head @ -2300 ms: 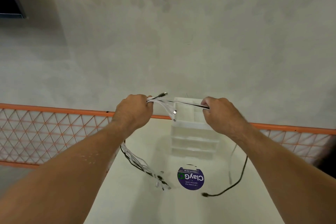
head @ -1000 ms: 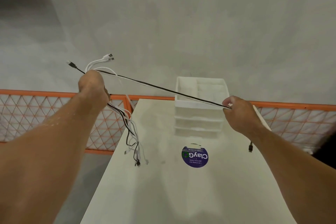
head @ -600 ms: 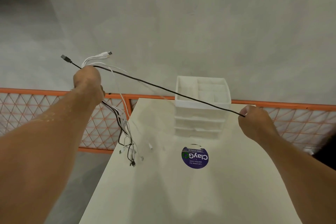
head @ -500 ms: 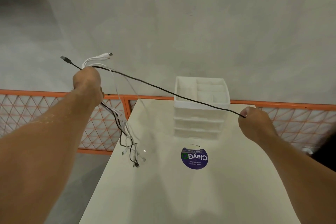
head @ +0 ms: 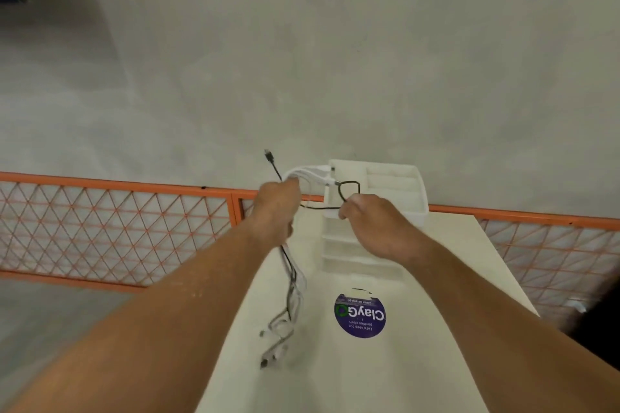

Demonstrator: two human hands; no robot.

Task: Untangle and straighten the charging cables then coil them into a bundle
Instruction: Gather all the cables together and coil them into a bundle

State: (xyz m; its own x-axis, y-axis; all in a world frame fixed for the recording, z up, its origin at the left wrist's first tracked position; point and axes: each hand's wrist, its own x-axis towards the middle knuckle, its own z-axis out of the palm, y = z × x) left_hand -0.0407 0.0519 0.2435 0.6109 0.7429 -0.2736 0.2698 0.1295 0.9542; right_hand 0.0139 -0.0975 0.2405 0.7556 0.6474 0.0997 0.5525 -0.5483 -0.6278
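My left hand point(head: 277, 203) is closed around a bunch of black and white charging cables point(head: 291, 292). Their plug ends stick up above the fist and their long tails hang down to the white table point(head: 335, 375). My right hand point(head: 364, 216) is close beside the left one, pinching the black cable point(head: 349, 189), which forms a small loop between the two hands. A black USB plug point(head: 269, 155) points up above my left fist. The loose tail plugs lie near the table's left edge.
A white drawer organiser point(head: 392, 184) stands at the table's far end, just behind my hands. A round purple sticker point(head: 360, 315) lies on the tabletop. An orange mesh fence point(head: 110, 228) runs behind and left of the table, before a grey concrete wall.
My hands were wide apart with the black cable stretched taut between them. They have come together over the table's far end, and the black cable now curls in a loop.
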